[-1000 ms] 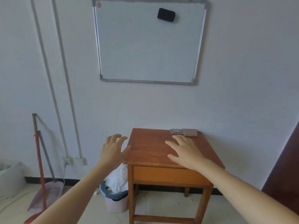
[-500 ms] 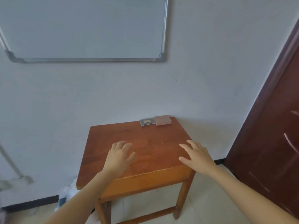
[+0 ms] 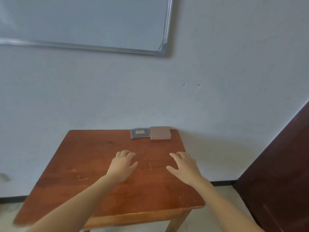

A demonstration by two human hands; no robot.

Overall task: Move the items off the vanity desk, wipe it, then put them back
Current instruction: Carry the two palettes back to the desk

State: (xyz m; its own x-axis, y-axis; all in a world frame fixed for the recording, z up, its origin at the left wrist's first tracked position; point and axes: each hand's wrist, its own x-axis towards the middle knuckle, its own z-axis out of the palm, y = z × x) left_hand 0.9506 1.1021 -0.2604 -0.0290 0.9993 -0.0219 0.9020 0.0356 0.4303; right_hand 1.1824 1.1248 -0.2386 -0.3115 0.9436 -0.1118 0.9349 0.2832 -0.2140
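Both hands are stretched out over the wooden bench (image 3: 80, 166), palms down. The left hand (image 3: 122, 164) has its fingers loosely bent, and the right hand (image 3: 184, 166) has its fingers spread. Neither holds anything. Whether the palms touch the wood cannot be told. Beyond the fingertips, at the bench's far edge against the wall (image 3: 217, 81), lie a flat grey case (image 3: 140, 133) and a pinkish box (image 3: 160, 133), touching side by side. The case is ahead of the gap between the hands and the box is nearer the right hand's line. A whiteboard (image 3: 83, 22) hangs high above the left hand. A dark brown door (image 3: 275, 173) stands to the right of the right hand.
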